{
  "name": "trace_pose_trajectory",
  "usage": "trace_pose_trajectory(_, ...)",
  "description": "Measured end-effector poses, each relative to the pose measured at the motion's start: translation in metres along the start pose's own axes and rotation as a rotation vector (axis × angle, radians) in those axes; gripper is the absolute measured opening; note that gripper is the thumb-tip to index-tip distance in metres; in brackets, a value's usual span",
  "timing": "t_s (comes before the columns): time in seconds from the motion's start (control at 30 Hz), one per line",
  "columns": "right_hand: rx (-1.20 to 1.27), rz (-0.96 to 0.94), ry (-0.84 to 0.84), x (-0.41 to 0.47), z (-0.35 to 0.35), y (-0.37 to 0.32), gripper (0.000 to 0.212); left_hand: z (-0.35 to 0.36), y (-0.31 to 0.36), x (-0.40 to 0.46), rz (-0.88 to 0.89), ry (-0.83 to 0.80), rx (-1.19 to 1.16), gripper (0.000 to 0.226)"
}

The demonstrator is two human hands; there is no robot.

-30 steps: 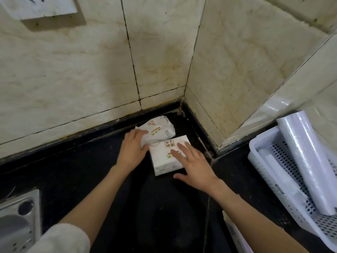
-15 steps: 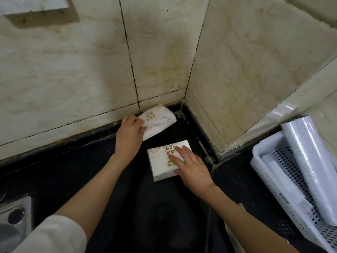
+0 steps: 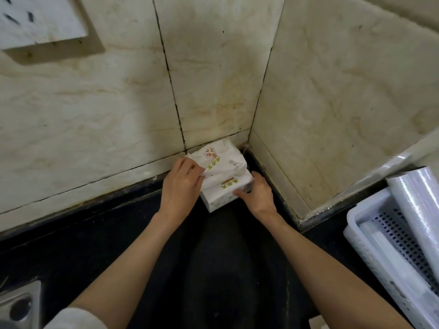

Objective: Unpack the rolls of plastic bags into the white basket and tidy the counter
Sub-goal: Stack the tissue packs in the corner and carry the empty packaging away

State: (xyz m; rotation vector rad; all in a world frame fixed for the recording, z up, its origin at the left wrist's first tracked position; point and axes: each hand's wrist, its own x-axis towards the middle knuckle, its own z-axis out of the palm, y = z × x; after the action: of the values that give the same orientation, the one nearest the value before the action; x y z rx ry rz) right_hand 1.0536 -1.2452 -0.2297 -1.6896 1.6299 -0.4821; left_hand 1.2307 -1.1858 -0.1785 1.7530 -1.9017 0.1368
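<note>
1. Both tissue packs now sit stacked in the table (image 3: 225, 269) corner; before, they lay apart.
2. Your left hand (image 3: 181, 186) pinches the upper pack (image 3: 221, 157); your right hand (image 3: 257, 193) grips the lower pack (image 3: 221, 193).
3. Rolls (image 3: 418, 203) already lie in the white basket (image 3: 370, 248); only tidying seems left.

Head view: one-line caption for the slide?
Left hand holds one tissue pack over another gripped by right hand, in the counter corner.

The upper tissue pack (image 3: 217, 157) carries a red square seal and green characters, too skewed to read. The lower tissue pack (image 3: 225, 189) shows similar green characters on a gold band, equally unreadable.
</note>
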Motion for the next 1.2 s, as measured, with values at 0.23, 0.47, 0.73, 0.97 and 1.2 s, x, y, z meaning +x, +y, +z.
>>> trace_pose_trajectory(0.23, 0.17, 0.094, 0.051, 0.02, 0.011, -0.007, 0.047, 0.024, 0.006, 0.008, -0.053, -0.122, 0.026, 0.007)
trace_pose_trajectory(0.47, 0.401, 0.255, 0.093, 0.015, 0.015, -0.004, 0.042, 0.042, 0.015, 0.02, -0.19, -0.183, 0.012, 0.016)
trace_pose_trajectory(0.73, 0.346, 0.182, -0.125, -0.008, -0.011, -0.006, 0.057, 0.021, 0.011, 0.004, -0.14, -0.385, -0.096, 0.061)
trace_pose_trajectory(0.97, -0.065, -0.141, 0.01, -0.099, -0.078, -0.012, 0.057, -0.051, 0.066, -0.018, 0.003, -0.233, -0.122, 0.053)
trace_pose_trajectory(1.2, -0.277, -0.236, 0.216, -0.225, -0.149, 0.018, 0.058, -0.086, 0.153, -0.076, 0.148, -0.253, -0.261, 0.05)
